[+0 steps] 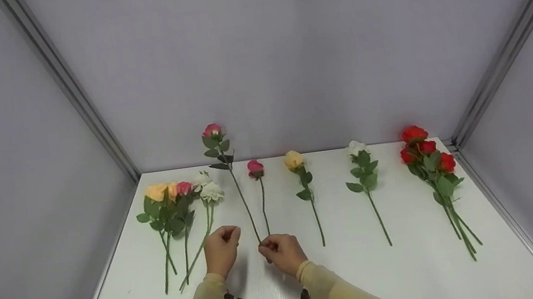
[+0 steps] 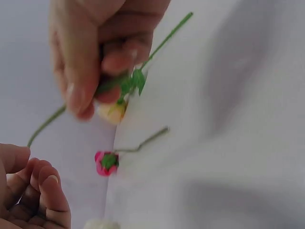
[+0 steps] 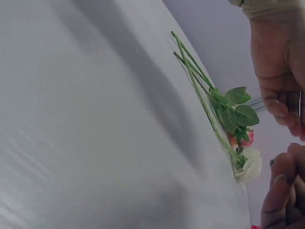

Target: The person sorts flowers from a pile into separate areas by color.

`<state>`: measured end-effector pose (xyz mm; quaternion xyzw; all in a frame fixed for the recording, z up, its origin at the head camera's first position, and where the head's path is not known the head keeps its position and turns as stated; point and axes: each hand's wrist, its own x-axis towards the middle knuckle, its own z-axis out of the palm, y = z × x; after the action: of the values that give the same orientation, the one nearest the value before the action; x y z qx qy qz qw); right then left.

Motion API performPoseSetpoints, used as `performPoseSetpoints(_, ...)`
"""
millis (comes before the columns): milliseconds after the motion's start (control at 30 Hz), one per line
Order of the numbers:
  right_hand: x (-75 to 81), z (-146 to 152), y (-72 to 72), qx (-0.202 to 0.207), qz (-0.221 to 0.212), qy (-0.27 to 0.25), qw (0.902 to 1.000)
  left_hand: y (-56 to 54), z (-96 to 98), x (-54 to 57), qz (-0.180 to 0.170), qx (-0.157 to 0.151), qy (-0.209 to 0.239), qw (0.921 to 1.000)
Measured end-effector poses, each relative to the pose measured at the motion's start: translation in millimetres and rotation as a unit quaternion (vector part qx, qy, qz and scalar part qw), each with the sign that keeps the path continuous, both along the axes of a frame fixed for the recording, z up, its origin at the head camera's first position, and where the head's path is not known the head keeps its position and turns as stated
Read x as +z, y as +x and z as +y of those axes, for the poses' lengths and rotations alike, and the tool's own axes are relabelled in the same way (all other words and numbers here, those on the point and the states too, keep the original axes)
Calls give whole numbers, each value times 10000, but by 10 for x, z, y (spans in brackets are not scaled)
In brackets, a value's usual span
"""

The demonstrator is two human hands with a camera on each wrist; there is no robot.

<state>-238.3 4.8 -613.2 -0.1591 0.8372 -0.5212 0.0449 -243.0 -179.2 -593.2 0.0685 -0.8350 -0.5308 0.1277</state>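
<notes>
My right hand (image 1: 282, 253) pinches a pink rose (image 1: 212, 130) near the bottom of its stem. The rose is raised, tilted up and to the left, its bloom against the back wall. To the left of that stem is my left hand (image 1: 222, 252), fingers loosely bent with nothing visible in them. In the left wrist view, the held stem (image 2: 45, 125) runs from the right hand past the left thumb. Behind the hands a second pink rose (image 1: 255, 168) lies on the table; the right hand hides its stem end in the head view.
On the white table (image 1: 432, 272), a yellow rose (image 1: 293, 160) and a white rose (image 1: 357, 148) lie apart. A red rose bunch (image 1: 428, 148) lies at right. Yellow roses (image 1: 156, 192), a pink one (image 1: 184, 187) and white flowers (image 1: 211, 191) lie at left. Panels enclose the table.
</notes>
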Motion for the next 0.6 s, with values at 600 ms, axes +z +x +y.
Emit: performPoseSetpoints(600, -186, 79, -72, -536, -249, 219, 9980, 340, -1182, -310, -539, 1492, -1715, 9723)
